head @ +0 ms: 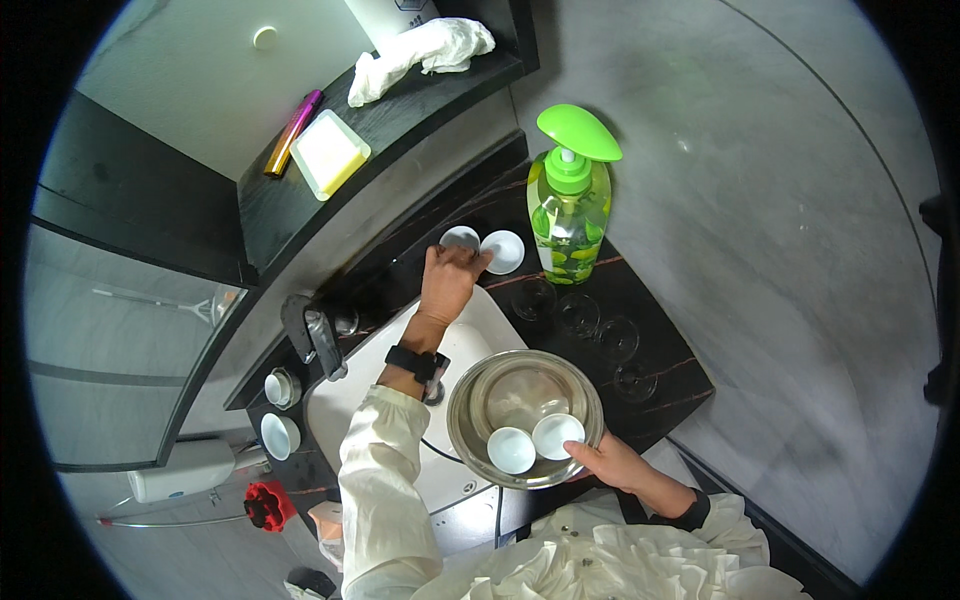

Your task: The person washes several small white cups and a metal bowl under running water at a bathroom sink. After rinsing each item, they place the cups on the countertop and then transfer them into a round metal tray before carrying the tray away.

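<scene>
My right hand (616, 461) grips the rim of a round stainless steel bowl (463, 390), its thumb inside the rim by one small white cup (559, 435). Another small white cup (511, 450) rests beside it in the bowl. The bowl is above the front of a white sink basin (337, 409). My left hand (451, 279) reaches across the basin to the dark counter. Its fingers overlap a small white cup (460, 236), while the thumb is at the edge of a neighbouring white cup (503, 252). The fingertips are partly hidden, so a firm hold is unclear.
Beside the cups stands a green pump bottle (570, 217). Several clear glass cups (579, 315) line the right counter. A faucet (324, 345) rises at the basin's left, near a white bowl (280, 436). Above, a shelf (420, 124) bears a soap box (328, 154) and crumpled tissue (424, 56).
</scene>
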The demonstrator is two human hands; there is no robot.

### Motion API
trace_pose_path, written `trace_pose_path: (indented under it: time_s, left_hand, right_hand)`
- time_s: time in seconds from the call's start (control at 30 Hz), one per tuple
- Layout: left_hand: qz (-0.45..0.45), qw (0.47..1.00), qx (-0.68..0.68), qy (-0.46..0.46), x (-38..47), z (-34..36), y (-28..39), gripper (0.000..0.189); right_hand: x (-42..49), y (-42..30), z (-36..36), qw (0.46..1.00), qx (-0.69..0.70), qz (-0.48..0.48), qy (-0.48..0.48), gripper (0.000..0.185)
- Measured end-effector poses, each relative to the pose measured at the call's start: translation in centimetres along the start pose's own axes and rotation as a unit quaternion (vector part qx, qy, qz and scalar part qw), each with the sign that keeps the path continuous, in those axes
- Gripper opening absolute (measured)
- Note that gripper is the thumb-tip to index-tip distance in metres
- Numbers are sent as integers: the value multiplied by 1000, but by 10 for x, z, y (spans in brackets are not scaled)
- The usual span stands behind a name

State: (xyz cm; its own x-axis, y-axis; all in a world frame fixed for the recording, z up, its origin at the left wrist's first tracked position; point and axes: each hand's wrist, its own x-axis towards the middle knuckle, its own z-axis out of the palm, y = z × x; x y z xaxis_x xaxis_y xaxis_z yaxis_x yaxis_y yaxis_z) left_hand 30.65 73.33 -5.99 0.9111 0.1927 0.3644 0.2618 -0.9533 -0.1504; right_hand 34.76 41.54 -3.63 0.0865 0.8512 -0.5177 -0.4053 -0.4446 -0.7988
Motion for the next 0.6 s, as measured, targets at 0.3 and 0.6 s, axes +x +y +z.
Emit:
trace_pose_path:
  time_s: [0.3, 0.6]
  left_hand:
    - [-152, 955, -255, 10, -4, -10, 0, 20]
    - [-485, 365, -793, 53, -91, -80, 4, 15]
  right_hand:
    - [-2, -10, 3, 999, 34, 24, 10, 44]
    - [-9, -11, 7, 996, 77, 43, 2, 45]
